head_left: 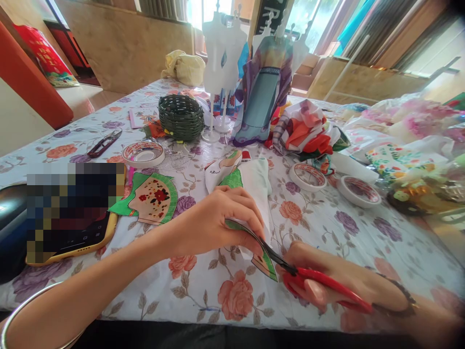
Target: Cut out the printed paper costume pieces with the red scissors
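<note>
Near the middle, my left hand (pixel 232 218) grips a printed fabric piece (pixel 268 265) with a green rim, its fingers bent around the edge. My right hand (pixel 319 278) holds red-handled scissors (pixel 336 289), whose dark blades run along the fabric beside my left fingers. White cloth (pixel 254 186) with a green printed part lies under and behind my left hand. To the left lies a cut watermelon-like piece (pixel 154 196) with a green border. How far the blades are apart is hard to see.
A phone (pixel 83 232) lies at left. Behind are snips (pixel 105 144), tape rolls (pixel 308 176), a dark woven basket (pixel 180 116), white dress forms (pixel 220 58) and a small blue-purple gown (pixel 263 97). Colourful cloth (pixel 308 128) and plastic bags (pixel 403 150) fill the right back.
</note>
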{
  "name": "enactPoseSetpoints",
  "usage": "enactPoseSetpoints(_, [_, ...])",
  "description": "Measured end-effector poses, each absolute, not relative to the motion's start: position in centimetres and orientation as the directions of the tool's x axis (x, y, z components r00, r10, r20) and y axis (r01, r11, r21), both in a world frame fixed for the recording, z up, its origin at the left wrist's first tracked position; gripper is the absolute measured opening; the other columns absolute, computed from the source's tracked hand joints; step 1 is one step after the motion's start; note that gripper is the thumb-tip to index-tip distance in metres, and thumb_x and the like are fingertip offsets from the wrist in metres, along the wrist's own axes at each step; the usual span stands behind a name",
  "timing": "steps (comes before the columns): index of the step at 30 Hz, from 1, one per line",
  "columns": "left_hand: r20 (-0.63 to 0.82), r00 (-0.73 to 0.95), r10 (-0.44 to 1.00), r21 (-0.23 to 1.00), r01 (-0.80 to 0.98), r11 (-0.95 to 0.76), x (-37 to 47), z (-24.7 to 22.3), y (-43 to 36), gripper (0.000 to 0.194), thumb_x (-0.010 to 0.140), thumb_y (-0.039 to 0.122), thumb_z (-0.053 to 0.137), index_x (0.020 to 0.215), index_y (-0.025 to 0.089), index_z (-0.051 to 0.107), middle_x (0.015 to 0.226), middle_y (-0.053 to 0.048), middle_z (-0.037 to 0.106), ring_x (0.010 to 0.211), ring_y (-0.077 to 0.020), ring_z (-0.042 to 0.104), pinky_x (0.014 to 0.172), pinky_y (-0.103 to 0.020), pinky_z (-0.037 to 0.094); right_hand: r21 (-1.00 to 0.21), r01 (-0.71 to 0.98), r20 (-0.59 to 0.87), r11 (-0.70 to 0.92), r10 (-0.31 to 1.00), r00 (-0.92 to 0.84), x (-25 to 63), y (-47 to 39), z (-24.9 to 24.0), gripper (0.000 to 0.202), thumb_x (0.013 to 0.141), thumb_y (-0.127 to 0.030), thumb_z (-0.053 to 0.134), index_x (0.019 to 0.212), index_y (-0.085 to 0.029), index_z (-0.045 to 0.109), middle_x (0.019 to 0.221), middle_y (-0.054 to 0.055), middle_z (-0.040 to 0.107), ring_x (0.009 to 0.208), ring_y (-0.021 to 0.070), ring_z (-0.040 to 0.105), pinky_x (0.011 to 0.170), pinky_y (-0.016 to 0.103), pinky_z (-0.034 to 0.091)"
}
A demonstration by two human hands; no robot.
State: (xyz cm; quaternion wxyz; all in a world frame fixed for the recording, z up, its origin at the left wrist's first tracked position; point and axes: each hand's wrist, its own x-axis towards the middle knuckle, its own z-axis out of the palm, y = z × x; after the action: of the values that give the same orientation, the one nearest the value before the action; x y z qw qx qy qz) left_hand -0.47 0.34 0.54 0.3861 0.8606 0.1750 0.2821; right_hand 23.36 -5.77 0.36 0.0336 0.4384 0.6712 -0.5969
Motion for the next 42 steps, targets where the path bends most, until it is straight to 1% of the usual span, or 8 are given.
enactPoseSetpoints(6, [0.345, 0.783, 0.518, 0.762, 0.088, -0.642, -0.44, 0.71, 0.21, 0.009, 0.075, 0.015, 0.078, 0.071, 0.018, 0.071, 0.08, 0.002, 0.074, 0.089, -0.014, 0.061, 0.094, -0.03, 0.04, -0.745, 0.667, -0.557, -0.022, 0.572, -0.603, 23.0, -5.78, 0.82, 0.073, 0.072, -0.091, 0.03, 0.054, -0.02, 0.036, 0.055, -0.003, 0.035, 0.052, 0.009, 0.031, 0.047, 0.023, 0.028])
enactPoseSetpoints(10, [0.347, 0.78, 0.521, 0.755, 0.097, -0.648, -0.45, 0.67, 0.17, 0.008, 0.076, 0.017, 0.078, 0.071, 0.018, 0.072, 0.08, 0.002, 0.074, 0.09, -0.0139, 0.06, 0.094, -0.031, 0.038, -0.75, 0.66, -0.576, -0.046, 0.536, -0.617, 22.73, -5.8, 1.1, 0.075, 0.07, -0.093, 0.028, 0.052, -0.02, 0.036, 0.052, -0.002, 0.037, 0.049, 0.0088, 0.033, 0.046, 0.024, 0.026])
enactPoseSetpoints(13, [0.323, 0.778, 0.539, 0.756, 0.13, -0.641, -0.48, 0.62, 0.11, 0.009, 0.076, 0.018, 0.078, 0.071, 0.019, 0.072, 0.081, 0.003, 0.075, 0.093, -0.0146, 0.06, 0.096, -0.033, 0.035, -0.736, 0.674, -0.589, -0.061, 0.547, -0.594, 22.64, -5.82, 1.17, 0.075, 0.07, -0.093, 0.029, 0.051, -0.02, 0.036, 0.049, -0.002, 0.038, 0.047, 0.0086, 0.033, 0.045, 0.024, 0.025])
enactPoseSetpoints(17, [0.307, 0.779, 0.547, 0.752, 0.154, -0.641, -0.46, 0.64, 0.02, 0.009, 0.077, 0.018, 0.078, 0.071, 0.02, 0.072, 0.081, 0.004, 0.074, 0.094, -0.015, 0.059, 0.097, -0.034, 0.034, -0.737, 0.675, -0.557, -0.032, 0.594, -0.58, 22.75, -5.87, 0.95, 0.074, 0.07, -0.092, 0.031, 0.05, -0.021, 0.034, 0.048, -0.004, 0.032, 0.047, 0.0079, 0.027, 0.045, 0.025, 0.022])
enactPoseSetpoints(25, [0.327, 0.774, 0.542, 0.739, 0.149, -0.657, -0.43, 0.84, -0.03, 0.01, 0.076, 0.017, 0.078, 0.069, 0.019, 0.071, 0.08, 0.003, 0.074, 0.093, -0.015, 0.059, 0.095, -0.033, 0.032, -0.752, 0.658, -0.538, -0.031, 0.606, -0.586, 22.45, -5.8, 1.11, 0.076, 0.065, -0.094, 0.033, 0.049, -0.02, 0.028, 0.048, -0.005, 0.027, 0.048, 0.0072, 0.023, 0.045, 0.024, 0.019])
enactPoseSetpoints(32, [0.354, 0.763, 0.541, 0.758, 0.104, -0.644, -0.49, 0.45, 0.17, 0.006, 0.076, 0.02, 0.078, 0.074, 0.019, 0.072, 0.083, 0.002, 0.075, 0.093, -0.0151, 0.059, 0.095, -0.032, 0.035, -0.77, 0.63, -0.576, -0.101, 0.534, -0.618, 22.85, -5.6, 0.97, 0.074, 0.071, -0.091, 0.032, 0.052, -0.02, 0.038, 0.049, -0.002, 0.041, 0.047, 0.0089, 0.036, 0.046, 0.024, 0.03])
enactPoseSetpoints(36, [0.357, 0.771, 0.527, 0.765, 0.082, -0.639, -0.5, 0.36, 0.28, 0.004, 0.076, 0.019, 0.078, 0.076, 0.019, 0.074, 0.084, 0.001, 0.075, 0.092, -0.0144, 0.06, 0.093, -0.03, 0.039, -0.765, 0.629, -0.599, -0.138, 0.51, -0.617, 23.01, -5.49, 1.02, 0.072, 0.069, -0.091, 0.036, 0.054, -0.02, 0.038, 0.053, -0.001, 0.041, 0.05, 0.0097, 0.037, 0.048, 0.024, 0.033])
enactPoseSetpoints(42, [0.377, 0.772, 0.512, 0.783, 0.029, -0.621, -0.38, 0.37, 0.51, 0.007, 0.073, 0.018, 0.08, 0.076, 0.017, 0.074, 0.083, 0.0, 0.075, 0.088, -0.014, 0.061, 0.089, -0.028, 0.044, -0.781, 0.598, -0.594, -0.181, 0.511, -0.621, 23.16, -5.61, 0.5, 0.069, 0.072, -0.087, 0.04, 0.055, -0.02, 0.039, 0.052, -0.002, 0.04, 0.049, 0.0093, 0.037, 0.049, 0.024, 0.032])
